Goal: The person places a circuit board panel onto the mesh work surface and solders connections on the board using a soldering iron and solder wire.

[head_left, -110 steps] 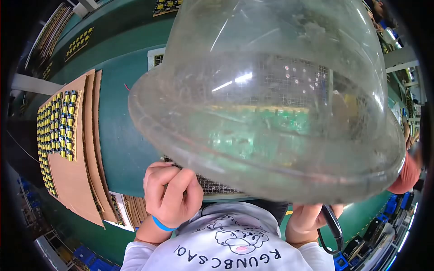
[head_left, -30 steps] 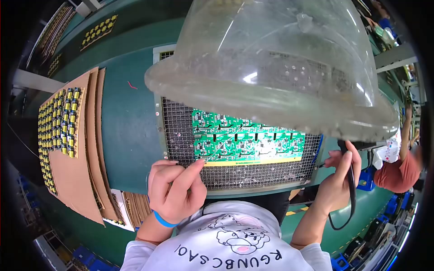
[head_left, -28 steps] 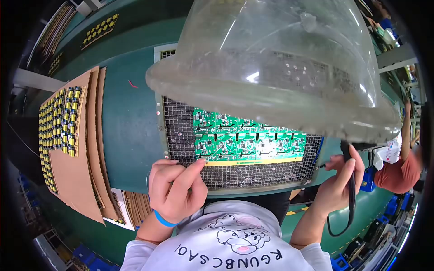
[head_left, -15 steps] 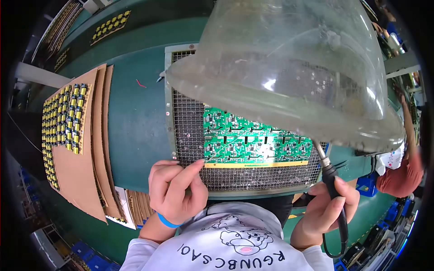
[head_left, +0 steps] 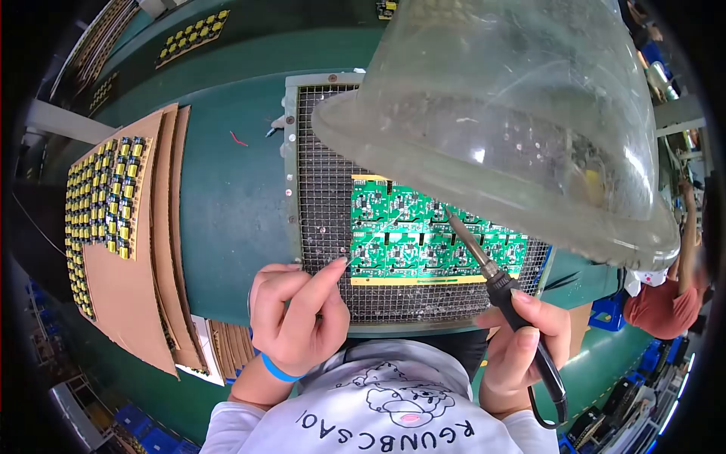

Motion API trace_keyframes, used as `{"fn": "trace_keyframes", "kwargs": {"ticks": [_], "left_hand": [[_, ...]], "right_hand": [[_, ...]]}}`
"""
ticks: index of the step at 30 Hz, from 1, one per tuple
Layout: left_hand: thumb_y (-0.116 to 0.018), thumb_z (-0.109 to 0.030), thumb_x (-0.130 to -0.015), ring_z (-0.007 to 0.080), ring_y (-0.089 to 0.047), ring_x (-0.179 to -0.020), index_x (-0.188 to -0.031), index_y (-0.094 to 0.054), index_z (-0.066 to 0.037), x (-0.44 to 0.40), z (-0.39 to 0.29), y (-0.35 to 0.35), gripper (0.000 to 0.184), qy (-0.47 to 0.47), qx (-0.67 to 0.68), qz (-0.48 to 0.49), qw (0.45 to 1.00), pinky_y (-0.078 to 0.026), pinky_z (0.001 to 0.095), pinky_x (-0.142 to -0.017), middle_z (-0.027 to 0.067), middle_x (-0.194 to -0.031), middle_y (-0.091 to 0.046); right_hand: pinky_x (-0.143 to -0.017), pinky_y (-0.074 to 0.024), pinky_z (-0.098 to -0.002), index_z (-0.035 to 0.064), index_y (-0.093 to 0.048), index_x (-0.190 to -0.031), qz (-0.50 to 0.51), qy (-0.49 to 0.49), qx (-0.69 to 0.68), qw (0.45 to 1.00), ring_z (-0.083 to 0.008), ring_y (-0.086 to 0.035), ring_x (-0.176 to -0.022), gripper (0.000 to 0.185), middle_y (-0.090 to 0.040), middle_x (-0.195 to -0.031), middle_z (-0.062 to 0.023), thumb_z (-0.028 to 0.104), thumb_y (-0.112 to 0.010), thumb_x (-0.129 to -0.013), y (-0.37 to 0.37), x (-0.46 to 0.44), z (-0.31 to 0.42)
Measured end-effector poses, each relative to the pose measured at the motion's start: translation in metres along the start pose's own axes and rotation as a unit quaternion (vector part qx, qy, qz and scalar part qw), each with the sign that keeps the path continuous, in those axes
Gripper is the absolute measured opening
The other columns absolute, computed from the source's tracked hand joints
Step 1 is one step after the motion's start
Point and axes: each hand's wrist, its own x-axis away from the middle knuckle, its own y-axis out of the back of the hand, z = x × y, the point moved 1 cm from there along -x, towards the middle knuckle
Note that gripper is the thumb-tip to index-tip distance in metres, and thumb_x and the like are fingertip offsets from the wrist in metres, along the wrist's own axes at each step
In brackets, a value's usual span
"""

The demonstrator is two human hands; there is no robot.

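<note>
My right hand [head_left: 522, 344] is wrapped round the black handle of a soldering iron [head_left: 501, 286]. Its metal tip points up and left over a green circuit board panel [head_left: 401, 261] with yellow edge strips; I cannot tell whether it touches. At the panel's lower left corner, my left hand [head_left: 299, 314], with a blue wristband, pinches a thin solder wire [head_left: 376, 240] that runs up and right across the board. The panel lies on a wire mesh [head_left: 321, 227] in a metal frame. A large clear plastic hood [head_left: 514, 136] hangs above and hides the panel's upper right part.
Cardboard sheets [head_left: 113, 295] on the left carry rows of yellow and black components [head_left: 113, 197]. A red wire scrap [head_left: 238, 139] lies on the green table [head_left: 231, 197]. More components [head_left: 193, 38] sit at the back. Another person's red sleeve [head_left: 665, 309] shows at far right.
The soldering iron has moved left and up, from the panel's right edge to over its boards. The hood and panel appear shifted slightly right in view. My left hand keeps its pinch.
</note>
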Motion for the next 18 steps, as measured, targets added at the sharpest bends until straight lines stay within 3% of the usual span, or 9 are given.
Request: {"fn": "trace_keyframes", "kwargs": {"ticks": [2,11,18], "left_hand": [[-0.063,0.005,-0.065,0.0197,-0.049,-0.064,-0.098,-0.071,-0.005,0.000,0.001,0.001,0.035,-0.002,-0.002,0.001,1.000,-0.049,0.0328,-0.062,0.0041,-0.076,-0.047],[-0.062,0.003,-0.068,0.0196,-0.048,-0.065,-0.097,-0.071,-0.004,0.005,0.004,0.005,0.031,0.021,-0.002,-0.012,1.000,-0.048,0.0344,-0.064,0.0046,-0.077,-0.050],[-0.061,0.003,-0.068,0.0195,-0.048,-0.065,-0.097,-0.070,-0.003,0.006,0.003,0.005,0.031,0.027,0.000,-0.010,1.000,-0.048,0.0345,-0.064,0.0048,-0.077,-0.050]], "right_hand": [[-0.054,-0.0506,-0.0287,-0.0093,-0.050,-0.103,0.008,-0.003,0.001,1.000,-0.0218,-0.061,-0.053,0.036,-0.061,-0.086,-0.0222,0.025,-0.047,-0.095,-0.001,-0.001,0.001],[-0.050,-0.0479,-0.0247,-0.0086,-0.050,-0.101,0.016,0.045,0.073,0.996,-0.0195,-0.061,-0.051,0.036,-0.061,-0.061,-0.0169,0.026,-0.045,-0.095,-0.009,-0.010,0.005],[-0.053,-0.0488,-0.0237,-0.0066,-0.051,-0.101,0.059,0.012,0.026,0.998,-0.0173,-0.064,-0.056,0.034,-0.065,-0.067,-0.0175,0.026,-0.047,-0.095,-0.019,-0.019,0.018]]}}
